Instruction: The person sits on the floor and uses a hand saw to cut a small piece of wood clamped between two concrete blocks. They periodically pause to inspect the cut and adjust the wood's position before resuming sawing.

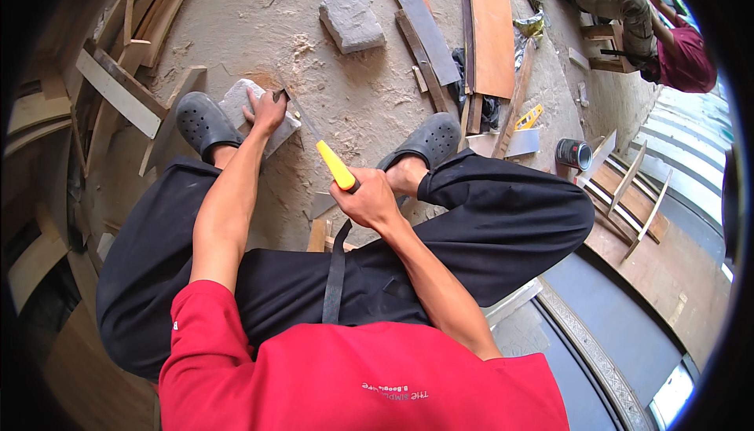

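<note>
My right hand [367,199] is closed around the yellow and black handle of a file-like tool [334,165]. Its long, thin metal shaft slants up and left, towards my other hand. My left hand [265,112] rests on a pale concrete block [281,135] beside my left shoe. Its thumb and forefinger pinch a small dark piece [278,95] right by the tool's shaft, too small to name. Whether shaft and piece touch, I cannot tell. The other left fingers lie over the block's top.
Another concrete block [351,18] lies ahead. Boards [492,38] and a yellow spirit level [529,117] are to the right, near an open can [573,154]. Planks [118,93] lean at left. Another person [679,54] sits at far right.
</note>
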Demonstrator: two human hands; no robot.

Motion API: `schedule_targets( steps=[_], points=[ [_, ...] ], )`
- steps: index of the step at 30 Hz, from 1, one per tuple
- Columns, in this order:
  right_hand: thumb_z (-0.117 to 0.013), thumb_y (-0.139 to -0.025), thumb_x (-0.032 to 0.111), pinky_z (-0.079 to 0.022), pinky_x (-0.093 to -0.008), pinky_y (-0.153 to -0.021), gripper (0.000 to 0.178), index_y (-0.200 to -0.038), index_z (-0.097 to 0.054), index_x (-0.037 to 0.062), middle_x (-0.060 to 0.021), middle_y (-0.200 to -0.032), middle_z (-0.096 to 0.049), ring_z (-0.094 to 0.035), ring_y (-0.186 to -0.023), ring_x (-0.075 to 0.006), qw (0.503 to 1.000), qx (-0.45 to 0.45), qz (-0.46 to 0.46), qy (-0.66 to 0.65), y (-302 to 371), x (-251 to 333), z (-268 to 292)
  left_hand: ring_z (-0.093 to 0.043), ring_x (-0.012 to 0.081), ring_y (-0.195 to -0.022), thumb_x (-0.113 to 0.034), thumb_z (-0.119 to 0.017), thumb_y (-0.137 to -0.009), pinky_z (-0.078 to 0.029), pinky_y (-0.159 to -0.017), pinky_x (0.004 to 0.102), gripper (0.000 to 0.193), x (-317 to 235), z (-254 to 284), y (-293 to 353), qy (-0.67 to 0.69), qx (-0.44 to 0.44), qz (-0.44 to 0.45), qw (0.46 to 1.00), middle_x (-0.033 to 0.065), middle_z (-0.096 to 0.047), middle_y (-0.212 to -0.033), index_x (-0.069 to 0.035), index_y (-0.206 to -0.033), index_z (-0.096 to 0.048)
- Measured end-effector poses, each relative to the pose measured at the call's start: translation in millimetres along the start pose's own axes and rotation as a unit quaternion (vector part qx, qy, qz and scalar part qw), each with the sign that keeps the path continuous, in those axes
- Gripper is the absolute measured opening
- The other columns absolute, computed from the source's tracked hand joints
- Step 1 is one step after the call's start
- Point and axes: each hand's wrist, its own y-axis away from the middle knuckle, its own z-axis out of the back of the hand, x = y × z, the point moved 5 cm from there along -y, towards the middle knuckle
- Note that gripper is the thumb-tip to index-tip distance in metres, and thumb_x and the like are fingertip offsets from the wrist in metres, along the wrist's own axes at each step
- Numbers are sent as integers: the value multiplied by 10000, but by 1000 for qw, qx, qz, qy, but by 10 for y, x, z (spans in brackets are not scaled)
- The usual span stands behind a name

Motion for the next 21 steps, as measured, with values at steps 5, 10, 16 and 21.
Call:
schedule_targets(
  steps=[5,10,16,21],
  points=[
    [-651,-786,205,-464,-406,-562,224,-754,-624,-16,-202,-618,-581,-600,-564,-360,999,31,-24,-26,179,-11,75,41,356,-1471,-511,-406,-933,20,-1104,637,537,112,-21,-55,-15,-19,4,1000,110,-473,-1423,-120,-1250,-594],
    [-669,-764,197,-471,-424,-572,228,-742,-615,-23,-223,-644,-586,-595,-613,-408,999,25,-23,4,-156,-134,-84,33,361,-1469,-513,-401,-936,10,-1100,643,536,82,-39,-47,-19,-8,-9,1000,106,-474,-1420,-125,-1256,-587],
    [-671,-762,208,-472,-432,-569,235,-756,-628,-23,-228,-656,-595,-604,-626,-411,999,45,-27,3,-24,-163,31,30,373,-1466,-510,-391,-942,0,-1095,651,531,130,-78,-63,-17,-29,-13,999,111,-483,-1401,-111,-1230,-591],
    [-667,-760,198,-470,-415,-559,241,-740,-613,-36,-225,-647,-597,-606,-604,-398,1000,20,2,1,-210,-130,-62,42,379,-1464,-526,-391,-940,-6,-1097,647,551,188,-94,-93,-16,-7,-21,1000,115,-473,-1402,-98,-1236,-573]
  ],
)
